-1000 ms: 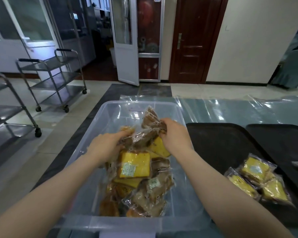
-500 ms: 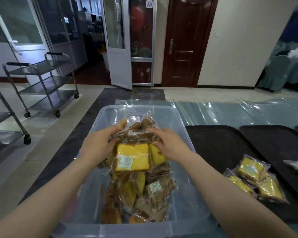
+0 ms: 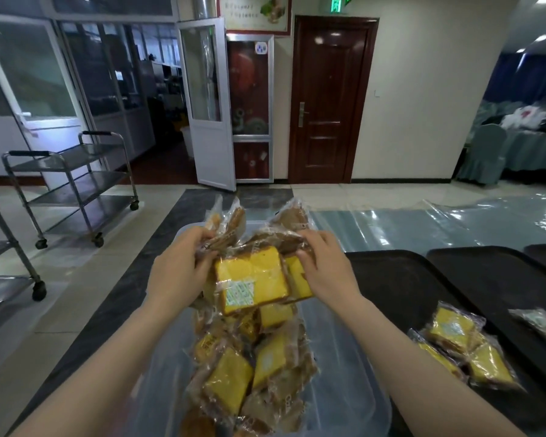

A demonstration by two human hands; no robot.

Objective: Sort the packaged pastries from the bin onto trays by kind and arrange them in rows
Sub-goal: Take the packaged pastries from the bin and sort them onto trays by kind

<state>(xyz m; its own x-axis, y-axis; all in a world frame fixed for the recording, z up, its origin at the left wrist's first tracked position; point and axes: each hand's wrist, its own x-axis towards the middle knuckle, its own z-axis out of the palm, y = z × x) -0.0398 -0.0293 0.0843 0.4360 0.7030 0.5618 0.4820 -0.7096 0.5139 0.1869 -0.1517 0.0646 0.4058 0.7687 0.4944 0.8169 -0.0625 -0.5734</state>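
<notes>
A clear plastic bin (image 3: 353, 367) sits in front of me, with several packaged pastries (image 3: 246, 367) piled inside, yellow cake slices and brown ones. Above the bin, both hands lift a bunch of packaged pastries (image 3: 252, 279). My left hand (image 3: 180, 272) grips the bunch's left side and my right hand (image 3: 325, 269) grips its right side. A yellow slice with a label faces me in the bunch. To the right, the nearest black tray (image 3: 401, 285) carries three yellow cake packs (image 3: 464, 351) at its near right part.
A second black tray (image 3: 498, 279) lies further right with a clear wrapped pack (image 3: 542, 326) on it. A third tray edge shows at far right. Clear plastic sheeting (image 3: 438, 225) covers the table beyond. Metal trolleys (image 3: 73, 187) stand on the floor at left.
Both hands have risen out of the bin with the bunch of packs, which now hangs above the pile. The view has tilted upward.
</notes>
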